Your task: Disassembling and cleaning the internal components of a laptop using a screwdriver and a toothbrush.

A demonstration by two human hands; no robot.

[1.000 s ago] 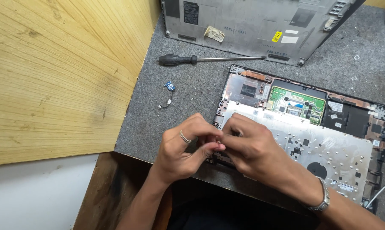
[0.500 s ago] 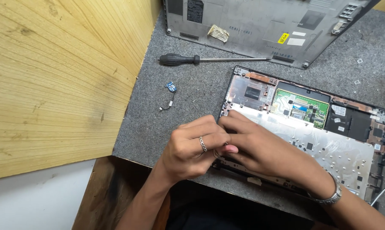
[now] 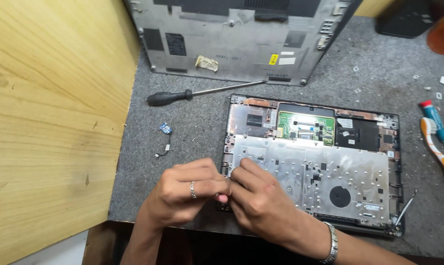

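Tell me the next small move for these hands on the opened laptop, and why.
Probably keep the left hand bracing the laptop base and let the right hand work gently at the near-left corner. Both sets of fingertips meet right there, at the edge of the silver metal plate, and they hide whatever they pinch, so a slow lift seems safer than a tug.

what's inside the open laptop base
Inside the laptop base: a silver metal plate, a green circuit board, and copper parts along the top edge. The left hand and right hand cover its near-left corner.
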